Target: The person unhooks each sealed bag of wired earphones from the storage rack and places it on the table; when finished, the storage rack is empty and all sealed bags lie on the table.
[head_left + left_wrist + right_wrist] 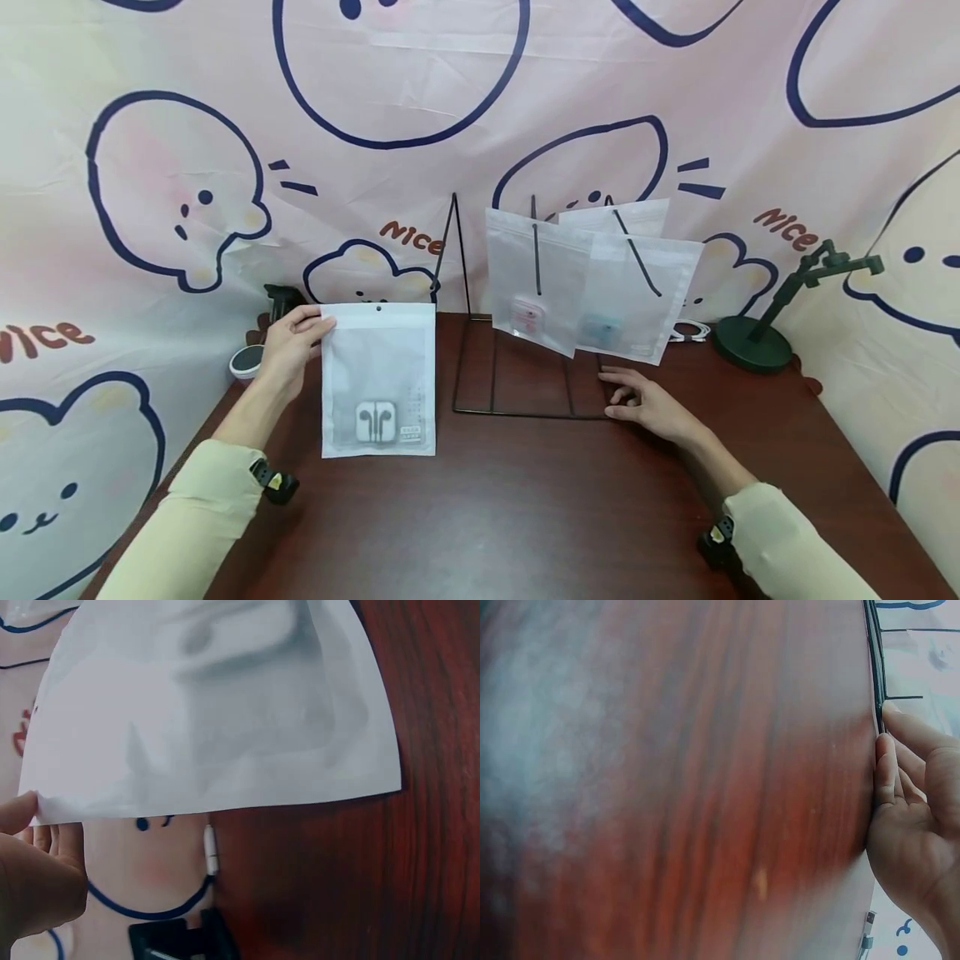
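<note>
My left hand [291,346] pinches the top left corner of a white zip bag [378,358] and holds it upright, face forward, left of a black wire display rack [525,415]. Through the bag's front show white wired earphones [376,422] in a case. In the left wrist view the thumb lies over the bag's edge. Down at the table, my right hand [648,407] grips the rack's base wire at the front right corner with thumb and fingers. Two more bags, one with a pink item [527,317] and one with a bluish item [602,329], hang on the rack's hooks.
A green stand [753,343] with a jointed arm stands at the back right, beside a coiled white cable [690,332]. Behind my left hand are a black object [283,300] and a white round container [246,362]. A printed cloth hangs behind the brown table [480,508].
</note>
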The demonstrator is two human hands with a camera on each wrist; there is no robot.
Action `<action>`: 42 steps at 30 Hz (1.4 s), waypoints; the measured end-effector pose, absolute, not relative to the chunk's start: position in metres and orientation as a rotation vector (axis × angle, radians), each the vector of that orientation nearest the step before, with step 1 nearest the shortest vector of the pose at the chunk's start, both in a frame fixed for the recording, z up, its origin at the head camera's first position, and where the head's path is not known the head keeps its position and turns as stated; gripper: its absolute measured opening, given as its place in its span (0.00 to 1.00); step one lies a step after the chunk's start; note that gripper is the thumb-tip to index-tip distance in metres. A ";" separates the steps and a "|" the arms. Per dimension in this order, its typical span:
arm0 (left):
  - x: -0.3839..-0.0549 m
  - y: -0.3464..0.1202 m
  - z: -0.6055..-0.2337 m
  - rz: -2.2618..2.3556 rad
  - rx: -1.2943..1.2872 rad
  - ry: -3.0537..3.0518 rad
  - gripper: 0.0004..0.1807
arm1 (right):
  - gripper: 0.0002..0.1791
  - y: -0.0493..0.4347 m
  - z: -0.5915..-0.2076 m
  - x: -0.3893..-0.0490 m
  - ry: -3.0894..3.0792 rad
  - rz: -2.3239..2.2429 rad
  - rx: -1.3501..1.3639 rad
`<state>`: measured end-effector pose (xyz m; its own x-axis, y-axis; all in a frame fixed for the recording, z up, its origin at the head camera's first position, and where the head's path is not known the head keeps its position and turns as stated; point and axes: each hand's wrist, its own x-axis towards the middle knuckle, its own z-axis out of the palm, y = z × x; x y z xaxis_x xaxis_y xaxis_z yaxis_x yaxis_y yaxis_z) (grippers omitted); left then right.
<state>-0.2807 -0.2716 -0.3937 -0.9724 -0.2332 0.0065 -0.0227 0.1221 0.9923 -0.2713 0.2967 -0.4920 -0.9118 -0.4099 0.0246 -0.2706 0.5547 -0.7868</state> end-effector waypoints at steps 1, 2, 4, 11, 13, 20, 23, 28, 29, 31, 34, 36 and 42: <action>-0.284 -0.270 -0.397 -1.940 0.269 -2.255 0.19 | 0.36 0.296 -0.491 -0.271 2.620 -1.290 -0.576; -0.287 -0.268 -0.400 -1.916 0.279 -2.283 0.21 | 0.35 0.296 -0.491 -0.271 2.618 -1.290 -0.577; -0.293 -0.266 -0.406 -1.895 0.296 -2.320 0.23 | 0.35 0.295 -0.491 -0.272 2.611 -1.293 -0.579; -0.308 -0.264 -0.427 -1.894 0.368 -2.403 0.26 | 0.36 0.291 -0.493 -0.276 2.594 -1.312 -0.573; -0.312 -0.264 -0.433 -1.906 0.385 -2.421 0.26 | 0.35 0.290 -0.493 -0.277 2.591 -1.310 -0.571; -0.325 -0.258 -0.448 -1.790 0.442 -2.577 0.27 | 0.35 0.290 -0.492 -0.276 2.601 -1.321 -0.552; -0.328 -0.254 -0.451 -1.769 0.467 -2.612 0.27 | 0.35 0.290 -0.492 -0.276 2.603 -1.326 -0.549; -0.333 -0.244 -0.457 -1.771 0.455 -2.620 0.26 | 0.35 0.293 -0.493 -0.275 2.621 -1.319 -0.550; -0.334 -0.242 -0.458 -1.777 0.451 -2.620 0.26 | 0.35 0.294 -0.493 -0.275 2.626 -1.315 -0.556; -0.335 -0.239 -0.459 -1.789 0.444 -2.624 0.27 | 0.34 0.295 -0.493 -0.275 2.630 -1.315 -0.554; -0.337 -0.237 -0.461 -1.796 0.437 -2.649 0.28 | 0.34 0.296 -0.494 -0.275 2.629 -1.322 -0.563; -0.338 -0.237 -0.461 -1.783 0.430 -2.668 0.29 | 0.34 0.296 -0.493 -0.274 2.620 -1.332 -0.564; -0.343 -0.235 -0.454 -1.762 0.349 -2.702 0.29 | 0.34 0.298 -0.490 -0.270 2.623 -1.351 -0.557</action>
